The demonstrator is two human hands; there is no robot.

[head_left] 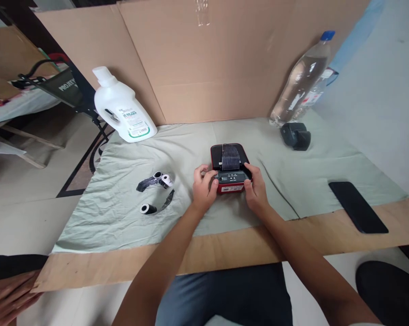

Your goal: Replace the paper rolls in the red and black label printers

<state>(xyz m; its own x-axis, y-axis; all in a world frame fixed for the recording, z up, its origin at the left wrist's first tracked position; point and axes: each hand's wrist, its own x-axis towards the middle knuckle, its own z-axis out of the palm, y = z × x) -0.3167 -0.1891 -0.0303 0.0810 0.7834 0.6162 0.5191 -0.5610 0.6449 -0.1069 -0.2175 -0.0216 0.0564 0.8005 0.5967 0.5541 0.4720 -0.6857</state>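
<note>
Device (232,183), red and black, a dark strip (230,156) over its top: on the cloth (191,147), mid-table, set back from the front edge.

Left hand (205,188): fingers and thumb closed on the device's left side. Right hand (256,188): likewise closed on its right side, thumb at the near corner.

Small rolls (146,208) with dark film: left of the device; a gap of creased cloth separates them from the left hand.

White jug (125,108): beyond the device, to the left, near the cloth's far left corner.

Cardboard (218,72): upright behind the device, a wide stretch of cloth between.

Large bottle (301,81), blue cap, and smaller bottle (316,90): beyond the device, to the right.

Black object (295,136): just in front of the bottles.

Dark line (279,190): on the cloth, right of the device, running towards the front edge.

Phone (359,207): well right of the device, its near end on the wooden border (225,249).

Another person's hand (11,294): far left of the device, by the table's near left corner.
</note>
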